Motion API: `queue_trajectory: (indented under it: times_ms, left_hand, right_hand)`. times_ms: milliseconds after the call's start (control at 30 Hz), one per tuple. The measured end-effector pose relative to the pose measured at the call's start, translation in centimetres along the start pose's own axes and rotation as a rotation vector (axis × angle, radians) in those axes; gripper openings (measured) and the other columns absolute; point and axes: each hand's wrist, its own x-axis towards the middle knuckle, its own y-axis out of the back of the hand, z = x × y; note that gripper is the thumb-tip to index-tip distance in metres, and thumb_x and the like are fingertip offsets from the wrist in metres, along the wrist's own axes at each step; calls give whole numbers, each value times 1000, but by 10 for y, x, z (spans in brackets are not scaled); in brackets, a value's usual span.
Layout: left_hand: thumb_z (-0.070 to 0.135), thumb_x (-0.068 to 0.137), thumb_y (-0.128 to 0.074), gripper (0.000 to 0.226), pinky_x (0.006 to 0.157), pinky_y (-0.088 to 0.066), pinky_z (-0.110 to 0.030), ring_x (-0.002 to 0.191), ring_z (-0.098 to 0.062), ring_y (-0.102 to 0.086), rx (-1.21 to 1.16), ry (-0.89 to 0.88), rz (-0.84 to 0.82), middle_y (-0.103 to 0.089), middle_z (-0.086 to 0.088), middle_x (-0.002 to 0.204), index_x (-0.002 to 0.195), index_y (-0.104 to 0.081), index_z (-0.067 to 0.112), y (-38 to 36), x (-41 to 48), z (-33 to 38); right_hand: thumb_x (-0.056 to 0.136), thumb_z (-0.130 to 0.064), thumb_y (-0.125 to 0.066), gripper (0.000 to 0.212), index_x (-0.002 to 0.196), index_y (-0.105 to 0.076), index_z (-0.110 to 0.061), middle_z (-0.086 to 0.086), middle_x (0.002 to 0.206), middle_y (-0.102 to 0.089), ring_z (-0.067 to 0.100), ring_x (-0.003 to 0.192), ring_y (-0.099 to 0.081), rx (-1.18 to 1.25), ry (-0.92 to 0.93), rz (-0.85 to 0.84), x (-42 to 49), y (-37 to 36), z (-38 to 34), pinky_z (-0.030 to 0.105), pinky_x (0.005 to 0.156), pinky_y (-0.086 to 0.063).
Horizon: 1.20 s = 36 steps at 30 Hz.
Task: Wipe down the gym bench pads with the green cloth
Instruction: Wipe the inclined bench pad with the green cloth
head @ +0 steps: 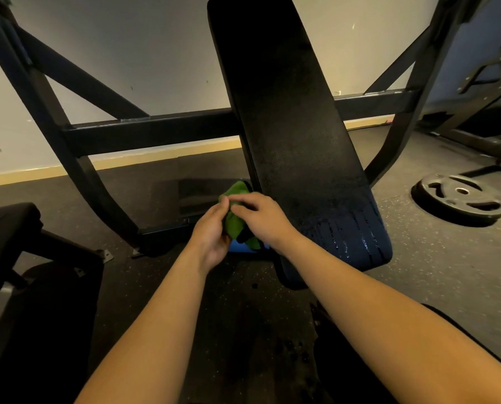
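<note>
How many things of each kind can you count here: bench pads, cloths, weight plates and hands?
Bench pads: 2, the inclined pad and the side pad at the left.
Green cloth: 1, held by both hands.
Weight plate: 1, on the floor.
Hands: 2, left hand and right hand.
Total: 6.

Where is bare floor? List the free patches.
Free: rubber floor between the bench pad and weight plate; floor under the frame crossbar, left of the pad. Crowded: the pad's lower left edge, where left hand and right hand hold the green cloth.
</note>
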Motion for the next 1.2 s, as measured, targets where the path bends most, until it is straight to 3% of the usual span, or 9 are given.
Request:
queue_trajectory:
  times_ms: [100, 233, 367, 533, 700, 767, 900, 1067, 1200]
  left_hand:
    - [27, 100, -59, 28, 84, -58, -36, 107, -20, -70, -12, -122, 178, -70, -5, 120, 128, -60, 25, -8, 16, -7]
    - [33, 97, -62, 22, 93, -55, -36, 112, -14, -65, 148, -356, 228, -64, 4, 124, 119, -60, 34, -34, 28, -19]
    - [38, 100, -58, 16, 88, -48, -24, 111, -6, -59, 482, -398, 60, -61, 11, 120, 115, -59, 35, -67, 33, -41]
    - [36, 101, -57, 13, 88, -51, -24, 103, -3, -60, 672, -502, 53, -63, 8, 112, 112, -59, 28, -59, 27, -66]
    - [43, 100, -54, 10, 69, -50, -24, 84, -8, -63, 733, -433, 79, -64, 4, 95, 100, -57, 33, -33, 4, -93]
    - [49, 101, -50, 19, 68, -49, -31, 83, -17, -63, 722, -347, 114, -64, -2, 90, 93, -57, 33, -22, -4, -108]
    - [43, 104, -47, 24, 69, -45, -28, 79, -13, -59, 619, -316, 182, -62, -3, 90, 95, -57, 23, -32, -7, -112]
    - [42, 105, -46, 25, 75, -46, -24, 94, -9, -61, 585, -480, 232, -62, 3, 105, 113, -56, 21, -58, 20, -72]
    - [40, 104, -50, 20, 84, -47, -21, 103, -6, -58, 715, -526, 137, -61, 6, 113, 116, -55, 25, -74, 42, -55]
  right_hand:
    - [96, -22, -58, 28, 122, -68, -23, -6, 116, -50, 8, 113, -49, -183, 100, 178, 0, 25, 7, 26, 99, -46]
    - [97, -17, -52, 45, 141, -51, -17, 3, 135, -46, 18, 127, -36, -637, 89, 476, -4, 45, 36, 31, 104, -40]
    - [98, -15, -48, 48, 146, -47, -14, 8, 142, -46, 23, 134, -34, -733, 72, 472, -6, 41, 63, 38, 109, -39]
    - [98, -12, -46, 46, 144, -49, -16, 2, 141, -50, 20, 130, -37, -716, 83, 500, -7, 42, 70, 31, 95, -44]
    - [97, -6, -47, 47, 143, -51, -14, 4, 141, -52, 22, 130, -39, -706, 129, 504, -9, 43, 77, 33, 99, -44]
    - [97, -5, -49, 47, 143, -50, -12, 7, 141, -53, 24, 130, -41, -722, 150, 511, -10, 41, 81, 35, 102, -46]
    - [96, -6, -48, 49, 145, -48, -11, 8, 143, -50, 25, 132, -40, -760, 156, 496, -12, 40, 83, 38, 104, -47]
    - [100, -8, -45, 48, 147, -44, -12, 7, 150, -45, 23, 139, -34, -775, 158, 453, -15, 45, 84, 37, 113, -38]
    - [101, -9, -44, 46, 147, -45, -13, 4, 152, -43, 20, 143, -31, -708, 160, 438, -15, 49, 87, 31, 118, -29]
